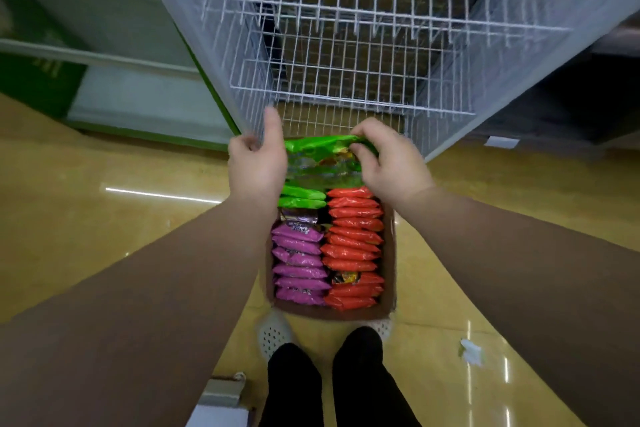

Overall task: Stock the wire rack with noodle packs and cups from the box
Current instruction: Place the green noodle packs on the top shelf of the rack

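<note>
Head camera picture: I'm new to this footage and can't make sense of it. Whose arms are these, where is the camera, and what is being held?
The camera sits on a person's head, looking down past both arms. On the floor stands a cardboard box packed with purple packs, orange packs and green packs. Both the left hand and right hand have a grip on a green noodle pack above the box. Beyond it stands the white wire rack, its visible shelves bare.
</note>
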Motion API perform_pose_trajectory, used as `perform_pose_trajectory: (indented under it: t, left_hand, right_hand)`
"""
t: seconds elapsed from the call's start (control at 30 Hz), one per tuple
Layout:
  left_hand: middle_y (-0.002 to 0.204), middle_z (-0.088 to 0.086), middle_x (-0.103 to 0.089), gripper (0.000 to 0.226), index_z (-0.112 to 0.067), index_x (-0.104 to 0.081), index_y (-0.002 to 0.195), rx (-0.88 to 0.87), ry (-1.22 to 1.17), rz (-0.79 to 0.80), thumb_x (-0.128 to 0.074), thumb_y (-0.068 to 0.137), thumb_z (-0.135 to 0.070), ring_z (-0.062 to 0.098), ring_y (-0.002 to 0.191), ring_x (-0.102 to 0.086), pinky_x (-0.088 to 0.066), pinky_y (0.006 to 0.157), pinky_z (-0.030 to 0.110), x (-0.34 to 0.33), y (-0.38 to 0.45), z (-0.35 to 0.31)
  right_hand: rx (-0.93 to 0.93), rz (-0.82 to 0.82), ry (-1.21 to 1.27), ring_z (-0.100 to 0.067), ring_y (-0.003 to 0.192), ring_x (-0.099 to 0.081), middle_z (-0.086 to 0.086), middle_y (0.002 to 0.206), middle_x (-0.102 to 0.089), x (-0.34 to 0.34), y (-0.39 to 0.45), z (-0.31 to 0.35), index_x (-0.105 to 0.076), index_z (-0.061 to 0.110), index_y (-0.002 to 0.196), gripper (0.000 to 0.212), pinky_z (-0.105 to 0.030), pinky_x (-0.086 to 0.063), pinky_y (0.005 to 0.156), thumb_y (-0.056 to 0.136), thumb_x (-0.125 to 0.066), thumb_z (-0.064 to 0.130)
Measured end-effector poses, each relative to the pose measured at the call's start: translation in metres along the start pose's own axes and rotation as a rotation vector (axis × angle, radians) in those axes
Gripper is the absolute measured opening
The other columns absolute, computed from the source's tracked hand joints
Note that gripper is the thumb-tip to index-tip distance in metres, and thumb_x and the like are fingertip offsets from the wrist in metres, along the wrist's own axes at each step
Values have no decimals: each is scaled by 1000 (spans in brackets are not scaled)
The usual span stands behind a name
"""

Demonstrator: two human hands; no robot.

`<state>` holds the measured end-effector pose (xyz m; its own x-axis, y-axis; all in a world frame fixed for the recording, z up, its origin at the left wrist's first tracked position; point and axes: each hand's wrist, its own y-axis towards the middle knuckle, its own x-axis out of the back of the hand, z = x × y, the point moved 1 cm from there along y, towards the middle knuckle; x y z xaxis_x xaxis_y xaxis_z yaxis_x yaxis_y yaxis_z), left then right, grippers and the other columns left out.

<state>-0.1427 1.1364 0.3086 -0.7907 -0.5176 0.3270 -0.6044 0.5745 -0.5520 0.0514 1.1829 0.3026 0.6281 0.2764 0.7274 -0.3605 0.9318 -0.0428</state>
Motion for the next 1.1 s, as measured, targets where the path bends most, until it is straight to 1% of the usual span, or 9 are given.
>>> perform_pose_trajectory:
  t: [0.13,0.23,0.33,0.4,0.47,0.73,0.87,1.0,1.1]
  left_hand:
    - [139,1,-52,125,-26,-37,151,196,-91,60,-41,56,-107,33,120,-56,-56,95,60,0,-50,-37]
    - [131,-4,-53,115,-35,-38,145,107,-41,170,-49,54,-106,27,115,-59,-56,96,55,-3,-90,-63]
    - [130,-13,-61,71,-41,-46,147,-126,65,305,-72,82,-57,17,120,-61,-49,108,41,-6,-124,-85]
    - [134,-15,-63,79,-41,-43,155,-248,184,420,-68,84,-19,10,121,-62,-48,103,29,2,-141,-96]
    - [144,-15,-59,100,-44,-32,161,-397,309,497,-69,72,-17,5,125,-61,-50,101,25,4,-148,-105]
    - [145,-10,-56,78,-41,-38,154,-725,317,169,-73,84,-33,13,128,-59,-54,104,44,18,-198,-215]
    - [125,-13,-64,51,-45,-51,139,-739,239,81,-63,94,-24,10,107,-64,-54,81,32,26,-213,-267]
    - [112,-15,-68,39,-43,-57,129,-684,96,27,-62,98,-20,4,96,-66,-56,77,23,38,-211,-304]
    - [106,-11,-72,35,-34,-61,127,-629,-36,-16,-65,100,-13,5,93,-68,-53,76,19,46,-199,-327]
  right_hand:
    - [-23,-86,-2,-16,92,-59,3,100,-66,38,-14,28,-65,17,110,9,-31,-46,78,102,-60,19]
    - [-104,-196,41,-14,91,-58,5,101,-66,61,-22,55,-65,20,113,12,-30,-44,75,103,-60,24]
    - [-161,-309,137,-17,90,-62,6,99,-70,88,-26,86,-67,24,110,12,-28,-42,74,100,-63,27]
    - [-199,-320,199,-17,88,-65,10,94,-70,109,-29,106,-67,29,107,10,-31,-49,75,98,-65,32]
    - [-221,-333,244,-13,83,-66,11,90,-70,124,-23,120,-66,33,103,7,-36,-56,78,96,-67,35]
    - [-145,-401,368,-1,78,-65,16,84,-70,218,-3,206,-67,35,98,12,-35,-58,77,90,-70,43]
    - [-44,-377,432,-2,80,-66,16,85,-70,253,15,242,-66,35,94,15,-35,-59,76,88,-72,48]
    - [52,-287,468,4,84,-67,19,90,-71,280,36,263,-66,35,96,21,-21,-57,75,88,-72,54]
    - [88,-305,440,1,82,-67,16,89,-72,292,55,266,-64,34,97,18,-29,-57,73,96,-63,51]
